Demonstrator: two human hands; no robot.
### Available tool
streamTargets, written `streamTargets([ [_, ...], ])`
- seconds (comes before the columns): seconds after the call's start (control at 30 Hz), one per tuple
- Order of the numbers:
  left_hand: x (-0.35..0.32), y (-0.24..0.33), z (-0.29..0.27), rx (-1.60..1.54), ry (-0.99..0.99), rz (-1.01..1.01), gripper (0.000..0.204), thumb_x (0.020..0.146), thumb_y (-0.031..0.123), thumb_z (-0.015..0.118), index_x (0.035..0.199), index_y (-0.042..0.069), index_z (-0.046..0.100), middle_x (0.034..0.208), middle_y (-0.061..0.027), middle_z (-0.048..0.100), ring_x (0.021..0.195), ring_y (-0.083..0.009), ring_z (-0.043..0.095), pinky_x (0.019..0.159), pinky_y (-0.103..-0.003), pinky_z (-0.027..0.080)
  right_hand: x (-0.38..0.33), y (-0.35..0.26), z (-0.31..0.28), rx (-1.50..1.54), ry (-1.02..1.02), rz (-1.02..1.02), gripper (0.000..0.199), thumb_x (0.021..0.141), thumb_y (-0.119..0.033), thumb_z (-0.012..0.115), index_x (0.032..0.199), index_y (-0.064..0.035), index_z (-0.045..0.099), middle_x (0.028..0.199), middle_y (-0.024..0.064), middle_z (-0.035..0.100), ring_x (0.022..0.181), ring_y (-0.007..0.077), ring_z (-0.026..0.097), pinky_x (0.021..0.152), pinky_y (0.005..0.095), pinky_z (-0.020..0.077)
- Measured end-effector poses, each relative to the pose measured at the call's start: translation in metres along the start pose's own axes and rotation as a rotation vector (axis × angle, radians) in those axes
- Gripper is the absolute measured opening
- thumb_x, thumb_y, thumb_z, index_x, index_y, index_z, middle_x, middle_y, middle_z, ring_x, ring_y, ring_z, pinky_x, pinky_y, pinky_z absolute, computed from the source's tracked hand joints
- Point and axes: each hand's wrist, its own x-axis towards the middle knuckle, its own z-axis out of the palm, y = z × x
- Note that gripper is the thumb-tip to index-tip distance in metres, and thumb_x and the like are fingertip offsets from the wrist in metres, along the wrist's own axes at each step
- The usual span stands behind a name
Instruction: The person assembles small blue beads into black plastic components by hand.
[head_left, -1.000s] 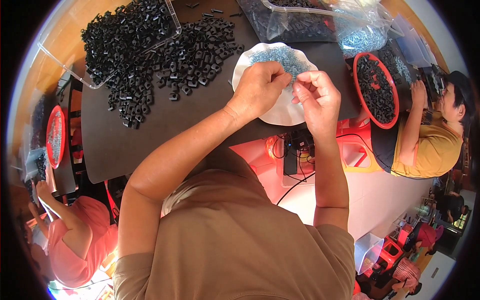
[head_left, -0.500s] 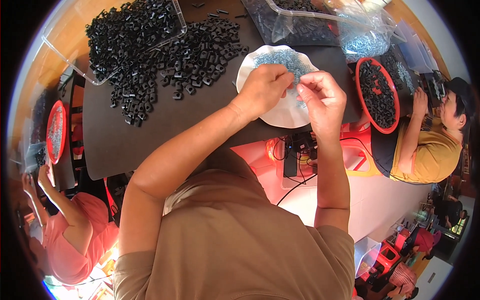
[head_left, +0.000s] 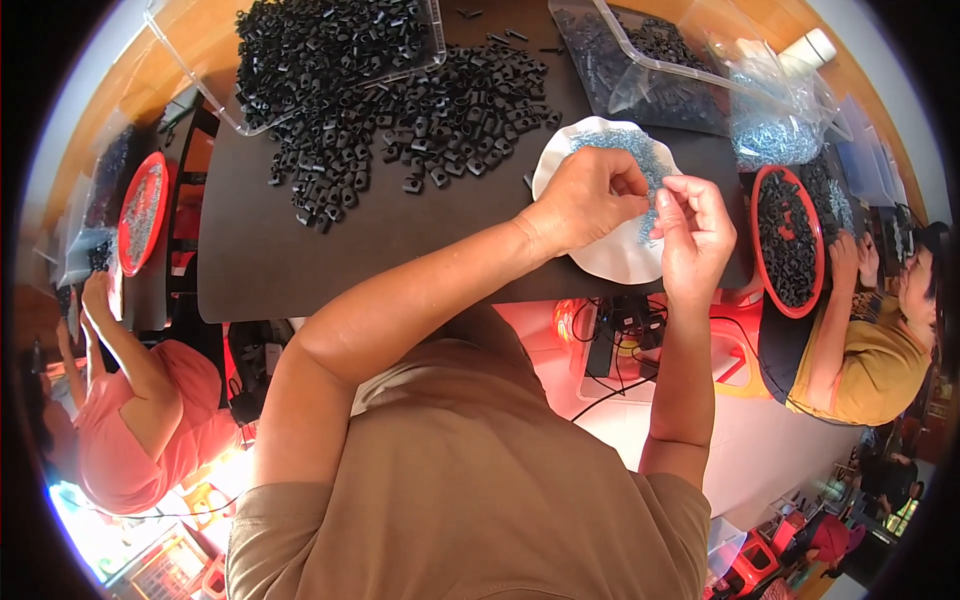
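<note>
My left hand [head_left: 592,202] and my right hand [head_left: 697,238] are close together over a white, wavy-edged plate [head_left: 612,264]. A heap of small pale blue-silver pieces [head_left: 655,158], perhaps screws, lies on the plate, partly behind my hands. The left hand's fingers are curled, with thumb and fingertips drawn in toward the right hand. On the right, thumb and forefinger are pinched together. Anything between the fingers of either hand is too small to make out. Left of the plate, many small black plastic parts [head_left: 470,120] spread over the dark table [head_left: 400,235].
A clear bin [head_left: 440,45] tips out black parts at the far left. Another clear bin [head_left: 680,70] and a bag of silvery pieces [head_left: 775,140] stand far right. Red-rimmed trays [head_left: 822,245] flank the table. One person [head_left: 870,360] works at right, another [head_left: 150,420] at left.
The whole view has shifted, so the table and plate appear farther right. My left fingers have loosened slightly from their tighter pinch; both hands stay over the plate.
</note>
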Motion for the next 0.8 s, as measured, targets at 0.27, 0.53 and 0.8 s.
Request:
streamTargets([
  [0.27,0.002,-0.005,-0.007,-0.211,-0.083,-0.018,0.014,0.078,0.004,0.067,0.088,-0.001,0.059,0.073,-0.0003,0.057,0.063,-0.0050,0.049,0.052,-0.020,0.040,0.005,-0.009,-0.004,0.130,-0.051,0.214,0.010,0.086,-0.003,0.061,0.094,0.0014,0.060,0.076,0.0021,0.058,0.060,0.0053,0.052,0.050,0.0190,0.0431],
  [0.53,-0.001,0.005,-0.011,-0.500,-0.131,-0.341,0.014,0.077,0.005,0.069,0.087,0.001,0.059,0.073,-0.0013,0.060,0.054,-0.0033,0.045,0.042,-0.017,0.029,0.002,-0.004,-0.009,0.138,-0.167,0.192,0.008,0.086,0.000,0.057,0.090,0.0058,0.059,0.077,0.0075,0.060,0.061,0.0097,0.055,0.053,0.0225,0.0464],
  [0.8,-0.003,0.000,-0.010,-0.387,-0.151,-0.296,0.018,0.077,0.008,0.070,0.089,0.001,0.058,0.075,-0.0008,0.059,0.058,-0.0039,0.044,0.045,-0.017,0.030,-0.002,-0.002,-0.004,-0.035,-0.145,0.107,0.009,0.087,-0.005,0.058,0.082,0.0017,0.056,0.065,0.0027,0.056,0.056,0.0063,0.049,0.049,0.0218,0.0407],
])
